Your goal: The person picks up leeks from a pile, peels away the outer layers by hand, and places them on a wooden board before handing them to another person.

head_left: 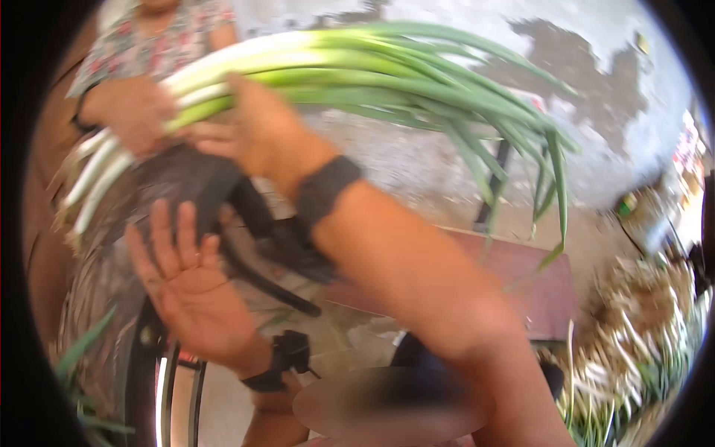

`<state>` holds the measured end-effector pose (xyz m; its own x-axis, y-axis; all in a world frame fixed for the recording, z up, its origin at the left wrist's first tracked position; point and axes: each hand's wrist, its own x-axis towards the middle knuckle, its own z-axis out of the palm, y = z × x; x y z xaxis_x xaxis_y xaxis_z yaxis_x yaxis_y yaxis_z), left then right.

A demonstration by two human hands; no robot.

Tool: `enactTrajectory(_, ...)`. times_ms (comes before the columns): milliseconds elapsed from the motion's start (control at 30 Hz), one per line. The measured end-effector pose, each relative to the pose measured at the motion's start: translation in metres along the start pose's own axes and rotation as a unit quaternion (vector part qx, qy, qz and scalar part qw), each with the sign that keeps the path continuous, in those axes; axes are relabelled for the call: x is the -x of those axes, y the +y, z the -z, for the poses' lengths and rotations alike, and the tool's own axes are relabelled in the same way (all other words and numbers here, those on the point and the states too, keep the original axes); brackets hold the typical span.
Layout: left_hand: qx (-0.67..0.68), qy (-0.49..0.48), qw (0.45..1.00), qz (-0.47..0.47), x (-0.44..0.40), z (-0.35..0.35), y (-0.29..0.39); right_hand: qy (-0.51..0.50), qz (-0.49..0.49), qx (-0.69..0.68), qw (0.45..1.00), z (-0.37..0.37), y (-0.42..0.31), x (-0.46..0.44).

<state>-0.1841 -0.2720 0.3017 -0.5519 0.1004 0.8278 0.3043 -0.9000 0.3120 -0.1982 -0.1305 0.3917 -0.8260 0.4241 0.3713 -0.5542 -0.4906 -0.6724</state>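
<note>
A large bunch of green onions stretches across the upper view, white stalks and roots at the left, long leaves drooping at the right. My right hand, with a black band at the wrist, is wrapped round its white part. Beside it another person's hand is on the same stalks, nearer the roots. Lower left, my left hand has its palm up and fingers spread, holding nothing. It also wears a black wristband. Motion blurs the hands somewhat.
The other person, in a flowered top, is at the upper left. Below the bunch are a dark covered surface and a reddish-brown board. A pile of green onions lies at the lower right. A stained wall stands behind.
</note>
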Motion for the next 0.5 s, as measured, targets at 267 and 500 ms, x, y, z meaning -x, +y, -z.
enactTrajectory(267, 0.107, -0.08, 0.96, 0.244, 0.018, -0.019, -0.073, 0.065, -0.04, 0.325, 0.943, 0.067, -0.06, 0.127)
enactTrajectory(500, 0.151, -0.198, 0.851, 0.462, 0.114, -0.113, -0.138, 0.457, -0.004, 0.377, 0.806, 0.183, -0.167, 0.347)
